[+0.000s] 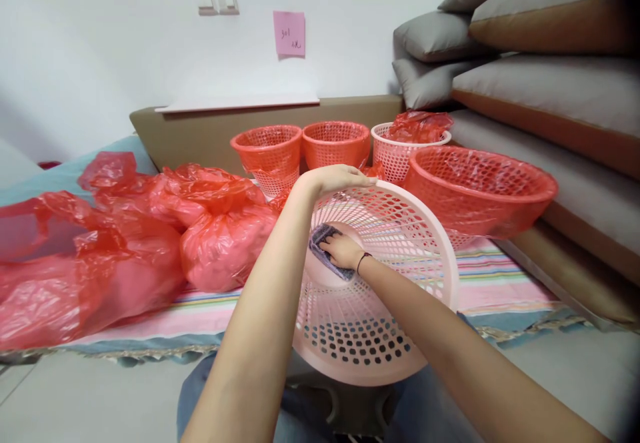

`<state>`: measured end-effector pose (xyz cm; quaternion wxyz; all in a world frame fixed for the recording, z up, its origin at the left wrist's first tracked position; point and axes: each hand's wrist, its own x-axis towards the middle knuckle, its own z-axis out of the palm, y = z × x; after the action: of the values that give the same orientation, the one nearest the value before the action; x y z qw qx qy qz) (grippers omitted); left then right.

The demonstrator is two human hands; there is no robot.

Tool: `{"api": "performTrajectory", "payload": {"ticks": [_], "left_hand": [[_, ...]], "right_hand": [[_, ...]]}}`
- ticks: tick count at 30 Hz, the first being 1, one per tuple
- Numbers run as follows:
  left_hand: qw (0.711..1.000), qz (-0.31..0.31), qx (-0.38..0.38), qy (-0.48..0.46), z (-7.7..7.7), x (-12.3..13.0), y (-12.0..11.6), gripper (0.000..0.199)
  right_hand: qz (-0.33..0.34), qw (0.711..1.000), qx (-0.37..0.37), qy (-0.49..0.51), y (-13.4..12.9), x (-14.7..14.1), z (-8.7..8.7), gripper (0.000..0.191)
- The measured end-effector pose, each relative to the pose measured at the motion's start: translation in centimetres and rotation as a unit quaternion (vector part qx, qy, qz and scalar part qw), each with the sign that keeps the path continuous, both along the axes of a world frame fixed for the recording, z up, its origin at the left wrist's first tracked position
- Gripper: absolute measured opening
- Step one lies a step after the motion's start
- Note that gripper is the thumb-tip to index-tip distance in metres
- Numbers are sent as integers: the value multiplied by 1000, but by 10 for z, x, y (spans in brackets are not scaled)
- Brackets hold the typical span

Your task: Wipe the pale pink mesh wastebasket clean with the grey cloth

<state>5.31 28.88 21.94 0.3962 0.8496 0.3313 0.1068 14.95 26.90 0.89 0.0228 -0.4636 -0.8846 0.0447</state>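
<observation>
A pale pink perforated plastic basket is tilted on its side over my lap, its opening facing me. My left hand lies over the upper rim, fingers closed on the basket's edge. Inside, my right hand, with a thin dark bracelet at the wrist, presses a grey-purple cloth against the basket's bottom. Part of the cloth is hidden beneath the fingers.
Knotted red plastic bags lie at left on a striped cloth. Behind stand bag-covered baskets and a pink basket with a red bag inside. At right is a large bag-covered basket, beside stacked cushions.
</observation>
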Motion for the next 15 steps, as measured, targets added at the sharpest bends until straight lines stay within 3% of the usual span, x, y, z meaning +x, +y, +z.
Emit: {"api": "performTrajectory", "payload": {"ticks": [5,12,15], "left_hand": [[1000,19,-14,-2,0,-5,4,43],[999,24,-26,-4,0,-1,2,46],[999,18,-28,-8,0,1,0,48]], "right_hand": [[0,1000,-19,-2,-9,3,-3,36],[-132,988,8,82,-65,18,-20,29],[-181,975,16,126,-72,14,-27,31]]}}
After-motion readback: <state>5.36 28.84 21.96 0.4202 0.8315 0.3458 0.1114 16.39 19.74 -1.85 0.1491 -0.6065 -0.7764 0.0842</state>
